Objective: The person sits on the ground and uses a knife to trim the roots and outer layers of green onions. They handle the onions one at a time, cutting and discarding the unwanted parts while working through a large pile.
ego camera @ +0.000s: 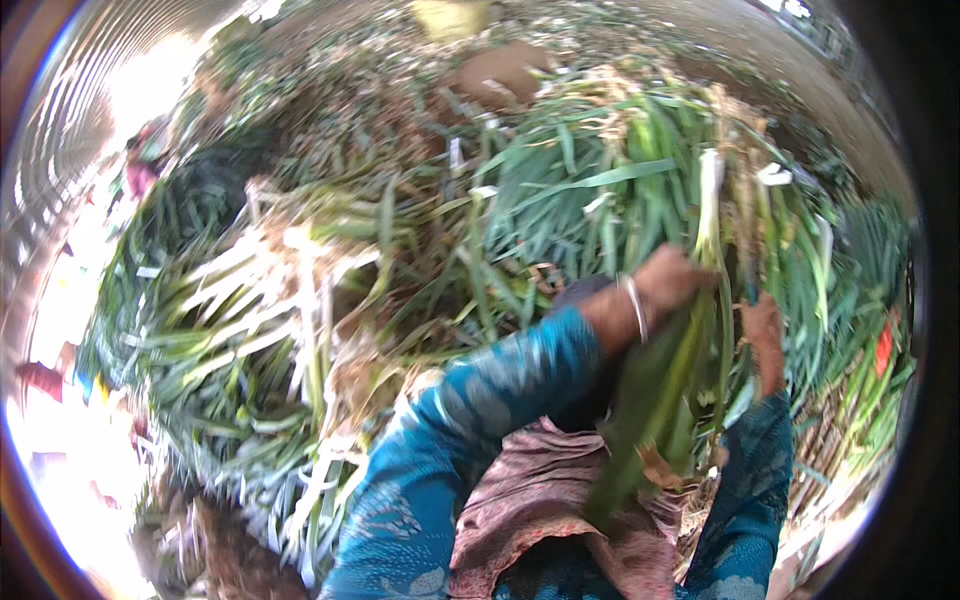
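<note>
A leek point(710, 202) stands near upright in my left hand point(667, 281), its white end up and its long green leaves hanging over my lap. A white bangle is on that wrist. Close to the right of the leek is my right hand point(761, 322), its fingers closed around a thin dark object, blurred, possibly a knife handle. Behind both hands lies a heap of green leek leaves point(645, 195). To the left, untrimmed leeks point(262, 292) with white stems and dry roots are piled up.
Cut leaf scraps point(345, 97) cover the ground beyond, with a yellowish container point(450, 19) at the top. More leeks lie at the far right near a red item point(883, 349). A person point(142, 169) is at the far left beside a corrugated metal wall point(56, 127).
</note>
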The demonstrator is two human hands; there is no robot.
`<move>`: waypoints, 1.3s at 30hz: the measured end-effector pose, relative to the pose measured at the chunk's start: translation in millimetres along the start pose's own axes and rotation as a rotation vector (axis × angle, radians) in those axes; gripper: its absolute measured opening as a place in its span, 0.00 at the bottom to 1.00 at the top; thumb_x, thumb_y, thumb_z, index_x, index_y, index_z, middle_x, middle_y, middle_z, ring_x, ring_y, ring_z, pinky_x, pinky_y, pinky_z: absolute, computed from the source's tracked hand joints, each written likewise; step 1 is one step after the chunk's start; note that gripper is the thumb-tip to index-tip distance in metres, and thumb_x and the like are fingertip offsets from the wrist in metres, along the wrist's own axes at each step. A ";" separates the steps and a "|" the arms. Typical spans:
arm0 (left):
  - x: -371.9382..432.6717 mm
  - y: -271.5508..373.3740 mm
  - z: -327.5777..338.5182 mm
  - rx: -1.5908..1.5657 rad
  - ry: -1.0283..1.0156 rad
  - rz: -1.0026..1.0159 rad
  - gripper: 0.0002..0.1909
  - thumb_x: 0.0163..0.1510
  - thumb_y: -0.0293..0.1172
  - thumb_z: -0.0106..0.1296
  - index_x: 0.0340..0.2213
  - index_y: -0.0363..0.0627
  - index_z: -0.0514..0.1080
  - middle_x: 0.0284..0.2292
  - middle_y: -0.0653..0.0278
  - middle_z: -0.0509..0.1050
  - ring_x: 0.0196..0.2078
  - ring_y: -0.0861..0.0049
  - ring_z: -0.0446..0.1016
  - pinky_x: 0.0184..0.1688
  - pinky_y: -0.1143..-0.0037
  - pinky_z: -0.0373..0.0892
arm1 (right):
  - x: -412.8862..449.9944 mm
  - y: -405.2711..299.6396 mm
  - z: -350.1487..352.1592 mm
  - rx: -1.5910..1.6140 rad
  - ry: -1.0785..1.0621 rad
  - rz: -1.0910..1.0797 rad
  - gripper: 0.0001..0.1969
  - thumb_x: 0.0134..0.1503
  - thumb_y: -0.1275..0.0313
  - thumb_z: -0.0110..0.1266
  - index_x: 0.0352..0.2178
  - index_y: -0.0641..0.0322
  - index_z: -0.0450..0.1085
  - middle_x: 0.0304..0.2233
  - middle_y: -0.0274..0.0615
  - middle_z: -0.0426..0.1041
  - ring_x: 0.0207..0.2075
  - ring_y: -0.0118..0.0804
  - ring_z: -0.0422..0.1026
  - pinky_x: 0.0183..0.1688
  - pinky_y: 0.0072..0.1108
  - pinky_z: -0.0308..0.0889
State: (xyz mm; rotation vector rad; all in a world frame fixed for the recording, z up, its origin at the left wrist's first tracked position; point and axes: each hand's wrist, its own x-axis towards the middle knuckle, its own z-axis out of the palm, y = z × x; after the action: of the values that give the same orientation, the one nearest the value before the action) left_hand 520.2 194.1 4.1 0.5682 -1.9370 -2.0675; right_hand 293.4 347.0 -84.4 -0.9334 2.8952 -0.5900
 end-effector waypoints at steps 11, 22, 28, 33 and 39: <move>-402.8 -36.0 -299.5 1.366 0.581 -0.454 0.28 0.52 0.40 0.53 0.54 0.48 0.61 0.42 0.51 0.73 0.43 0.58 0.73 0.46 0.65 0.67 | 44.7 52.1 29.3 -0.020 -0.050 -0.027 0.20 0.52 0.60 0.53 0.33 0.72 0.69 0.25 0.60 0.72 0.29 0.59 0.73 0.33 0.41 0.66; -554.9 -236.7 -288.6 0.833 0.880 -0.696 0.34 0.44 0.29 0.55 0.54 0.37 0.61 0.52 0.50 0.67 0.54 0.58 0.67 0.56 0.67 0.63 | 11.0 18.7 -4.8 -0.046 0.017 0.104 0.23 0.51 0.57 0.55 0.39 0.68 0.70 0.36 0.60 0.73 0.40 0.57 0.72 0.42 0.39 0.67; -112.9 -127.5 -194.3 0.426 0.496 0.112 0.23 0.54 0.24 0.51 0.51 0.33 0.64 0.45 0.55 0.73 0.48 0.72 0.72 0.52 0.76 0.65 | 10.4 45.5 -36.1 0.125 0.028 0.148 0.22 0.51 0.60 0.53 0.45 0.61 0.70 0.33 0.57 0.75 0.38 0.55 0.74 0.43 0.37 0.68; 164.1 -66.8 23.1 0.170 -0.029 0.060 0.18 0.59 0.33 0.49 0.46 0.31 0.69 0.40 0.55 0.76 0.43 0.72 0.75 0.44 0.75 0.72 | -3.1 67.0 -53.3 0.238 -0.076 0.117 0.21 0.50 0.65 0.54 0.46 0.60 0.68 0.29 0.60 0.74 0.32 0.56 0.75 0.38 0.38 0.69; 274.6 -135.8 137.4 0.763 0.160 -0.251 0.27 0.42 0.41 0.60 0.41 0.34 0.69 0.35 0.46 0.75 0.40 0.58 0.74 0.43 0.67 0.69 | 6.6 70.0 -62.6 0.245 -0.171 0.154 0.22 0.50 0.65 0.54 0.47 0.60 0.68 0.29 0.60 0.73 0.32 0.58 0.74 0.38 0.38 0.69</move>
State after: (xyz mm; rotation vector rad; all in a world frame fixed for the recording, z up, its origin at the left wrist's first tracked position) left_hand 225.2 208.2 -155.4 1.1311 -2.6248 -1.2639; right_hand 239.5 416.9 -51.7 -0.6857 2.6374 -0.7865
